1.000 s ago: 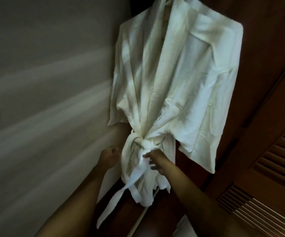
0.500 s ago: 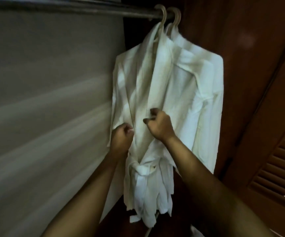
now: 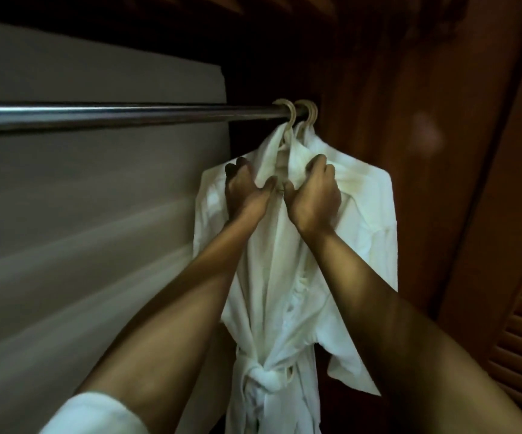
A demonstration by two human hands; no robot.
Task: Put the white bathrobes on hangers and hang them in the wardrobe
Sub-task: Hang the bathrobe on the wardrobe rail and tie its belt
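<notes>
**Both hands at the bathrobe collar**

The white bathrobe [image 3: 284, 277] hangs from tan hanger hooks [image 3: 289, 112] at the metal rail's [image 3: 112, 115] right end, inside the wooden wardrobe [image 3: 409, 89]. The left hand [image 3: 247, 189] and right hand [image 3: 314, 189] each grip a lapel below the hooks. Its belt [image 3: 266, 379] is knotted.

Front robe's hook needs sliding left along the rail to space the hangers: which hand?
Left, probably. The left hand grips the collar directly below the front hook, on the rail's free side; the right hand sits toward the wardrobe wall.
</notes>
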